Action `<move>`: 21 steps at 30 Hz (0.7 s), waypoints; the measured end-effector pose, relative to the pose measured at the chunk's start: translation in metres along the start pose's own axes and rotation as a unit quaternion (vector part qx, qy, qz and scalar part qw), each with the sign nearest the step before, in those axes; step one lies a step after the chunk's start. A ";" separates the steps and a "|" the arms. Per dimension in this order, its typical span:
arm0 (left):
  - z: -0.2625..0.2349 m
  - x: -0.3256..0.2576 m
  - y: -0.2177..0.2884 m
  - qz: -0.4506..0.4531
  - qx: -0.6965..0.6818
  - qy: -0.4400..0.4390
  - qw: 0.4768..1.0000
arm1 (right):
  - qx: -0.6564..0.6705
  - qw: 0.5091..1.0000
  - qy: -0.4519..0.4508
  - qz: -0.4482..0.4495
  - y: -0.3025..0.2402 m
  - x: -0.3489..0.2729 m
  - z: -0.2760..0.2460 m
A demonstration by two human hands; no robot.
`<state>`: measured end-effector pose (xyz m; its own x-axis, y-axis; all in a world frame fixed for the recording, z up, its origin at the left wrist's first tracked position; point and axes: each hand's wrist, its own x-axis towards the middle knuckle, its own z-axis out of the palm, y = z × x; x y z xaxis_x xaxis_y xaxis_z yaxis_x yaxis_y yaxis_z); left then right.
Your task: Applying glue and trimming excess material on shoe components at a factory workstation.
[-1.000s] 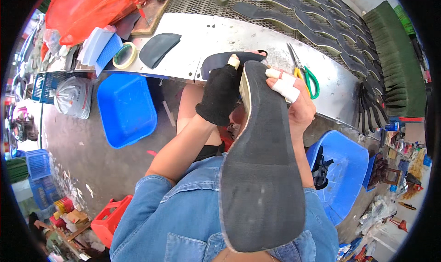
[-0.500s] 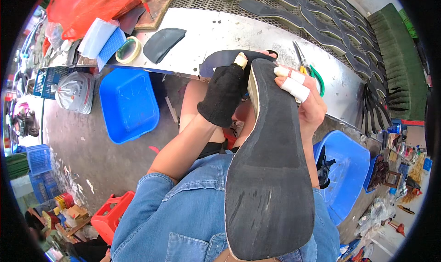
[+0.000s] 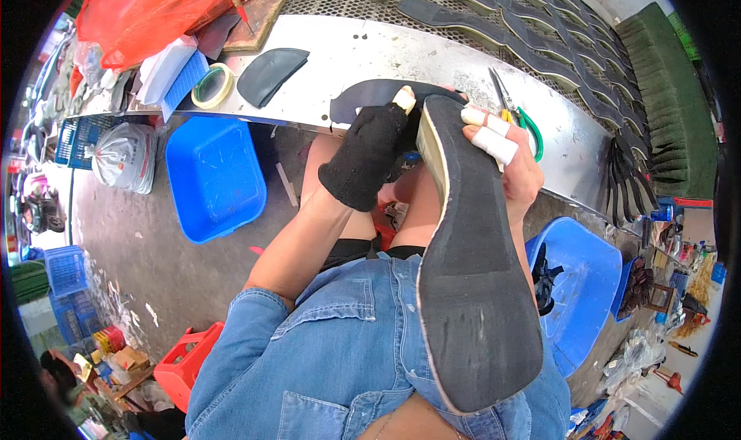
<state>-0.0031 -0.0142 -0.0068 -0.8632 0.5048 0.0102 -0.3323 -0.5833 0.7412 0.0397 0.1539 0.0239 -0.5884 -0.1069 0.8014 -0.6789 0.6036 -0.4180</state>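
Note:
A long black shoe insole (image 3: 478, 301) with a pale edge stands tilted toward me, its narrow end at the bench and its wide end over my lap. My right hand (image 3: 515, 170), with white tape on its fingertips, grips its narrow end. My left hand (image 3: 364, 158), in a black fingerless glove with a taped thumb, pinches a dark leather-like piece (image 3: 356, 94) against that end; its other fingers are hidden beneath. A similar folded dark piece (image 3: 272, 77) lies left on the metal bench (image 3: 309, 35). Scissors (image 3: 505, 100) with green and yellow handles lie just beyond my right hand.
Rows of black insoles (image 3: 532, 42) cover a perforated rack at the back. Tape (image 3: 211, 86) and a red plastic bag (image 3: 154, 15) are at the left. Blue tubs (image 3: 216, 181) flank my legs; a red stool (image 3: 187, 363) stands lower left. A green brush strip (image 3: 671, 108) is far right.
The insole's wide end has swung right and tilted up somewhat. My left wrist has shifted slightly left, and the dark piece has moved a little left with it.

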 end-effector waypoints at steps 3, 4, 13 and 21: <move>0.006 0.006 0.002 -0.034 0.017 -0.001 0.999 | -0.022 0.999 0.017 0.023 -0.005 0.005 -0.004; 0.007 0.006 0.001 -0.046 0.015 0.002 0.999 | -0.019 0.999 0.017 0.022 -0.003 0.005 -0.005; 0.004 0.008 0.020 0.123 0.040 0.180 0.975 | -0.069 0.998 0.004 0.013 0.009 0.006 -0.012; 0.025 -0.013 0.030 0.193 0.230 0.242 0.923 | -0.023 0.998 0.019 0.059 0.020 -0.002 -0.009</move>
<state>0.0076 -0.0225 0.0322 -0.9891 -0.0927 0.1142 0.1355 -0.2719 0.9528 0.0306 0.1734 0.0179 -0.6460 -0.0037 0.7634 -0.5839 0.6465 -0.4910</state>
